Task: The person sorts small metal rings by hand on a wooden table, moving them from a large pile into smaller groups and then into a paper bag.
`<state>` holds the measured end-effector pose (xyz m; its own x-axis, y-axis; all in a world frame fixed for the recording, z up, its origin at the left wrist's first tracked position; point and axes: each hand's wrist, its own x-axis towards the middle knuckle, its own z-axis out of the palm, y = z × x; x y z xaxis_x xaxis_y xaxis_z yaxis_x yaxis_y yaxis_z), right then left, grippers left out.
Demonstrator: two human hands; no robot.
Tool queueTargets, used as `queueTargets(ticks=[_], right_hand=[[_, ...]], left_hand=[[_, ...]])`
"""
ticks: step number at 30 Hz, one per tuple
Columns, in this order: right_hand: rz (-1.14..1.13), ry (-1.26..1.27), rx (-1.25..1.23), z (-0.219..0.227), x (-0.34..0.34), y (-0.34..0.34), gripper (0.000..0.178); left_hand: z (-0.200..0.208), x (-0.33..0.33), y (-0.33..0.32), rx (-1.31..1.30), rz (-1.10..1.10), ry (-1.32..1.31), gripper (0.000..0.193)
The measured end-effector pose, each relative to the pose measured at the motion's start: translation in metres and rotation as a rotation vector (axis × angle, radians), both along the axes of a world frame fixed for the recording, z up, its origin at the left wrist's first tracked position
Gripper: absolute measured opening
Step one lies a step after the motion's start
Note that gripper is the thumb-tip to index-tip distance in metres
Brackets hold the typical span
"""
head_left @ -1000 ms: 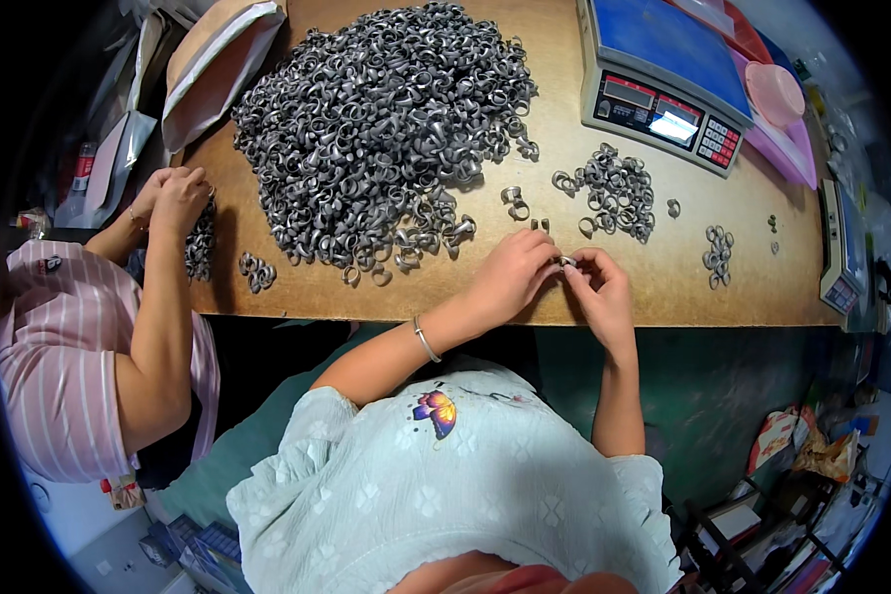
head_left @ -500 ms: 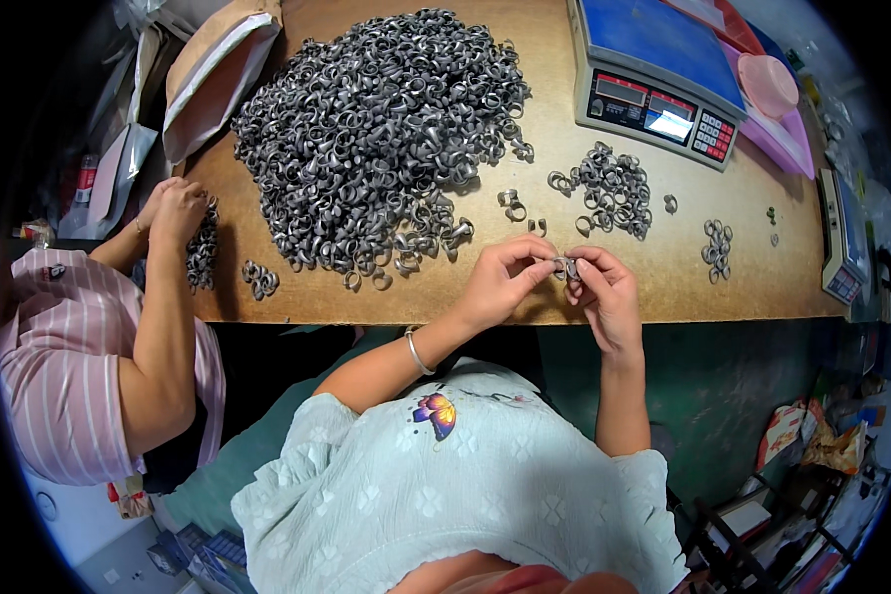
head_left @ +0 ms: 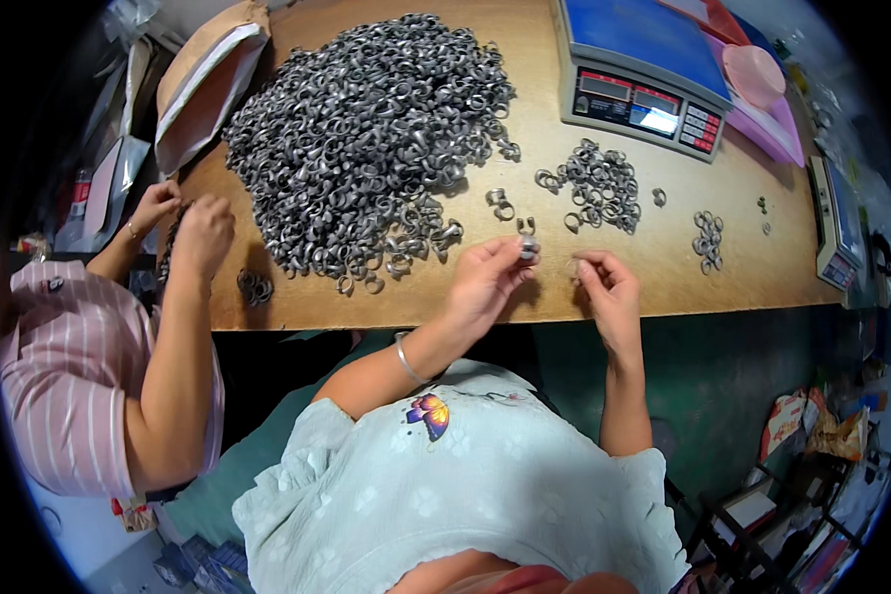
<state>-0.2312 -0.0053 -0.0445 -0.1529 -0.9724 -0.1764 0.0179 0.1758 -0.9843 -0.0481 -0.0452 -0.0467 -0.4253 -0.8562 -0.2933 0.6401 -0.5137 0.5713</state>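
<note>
My left hand (head_left: 485,280) is raised over the table's near edge, thumb and fingers closed on metal rings (head_left: 528,247); how many is hard to tell. To its right, my right hand (head_left: 610,293) pinches a small, thin ring (head_left: 573,265) at its fingertips. A gap separates the two hands. Beyond them on the tabletop lie a few loose rings (head_left: 502,204) and a small pile of grey rings (head_left: 600,188). The big heap of grey metal rings (head_left: 366,139) spreads to the left.
Far right stands a scale (head_left: 639,84) with a blue top, beside a purple tray (head_left: 784,134) and pink bowl (head_left: 757,77). A small ring group (head_left: 708,241) and second scale (head_left: 834,233) are at right. A co-worker's hands (head_left: 204,233) work at left, near a paper sack (head_left: 203,89).
My hands have come apart: the left moved left with rings, the right keeps a thin ring. The co-worker's hands have separated too, one shifting right. The whole view has shifted slightly.
</note>
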Motion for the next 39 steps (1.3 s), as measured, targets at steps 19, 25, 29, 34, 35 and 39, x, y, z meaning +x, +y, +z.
queueTargets(ticks=[19,25,29,34,35,39], right_hand=[[0.164,1.02,-0.518,0.002,-0.021,-0.039,0.033],[0.295,1.315,-0.644,-0.015,-0.011,-0.078,0.034],[0.301,1.297,-0.7,-0.017,-0.026,-0.094,0.027],[0.148,1.003,-0.766,-0.008,-0.015,-0.076,0.028],[0.218,0.939,-0.75,-0.003,-0.004,-0.072,0.032],[0.322,1.094,-0.754,-0.021,0.003,-0.072,0.033]], left_hand=[[-0.002,0.011,-0.006,-1.164,-0.064,-1.475,0.051],[-0.021,0.0,-0.027,-1.273,-0.142,-1.317,0.049],[-0.018,-0.033,-0.043,-1.336,-0.023,-1.273,0.044],[-0.007,-0.008,-0.046,-1.208,0.204,-1.605,0.05],[-0.009,-0.001,-0.048,-1.189,0.213,-1.602,0.047],[-0.015,0.006,-0.052,-1.156,0.058,-1.515,0.038]])
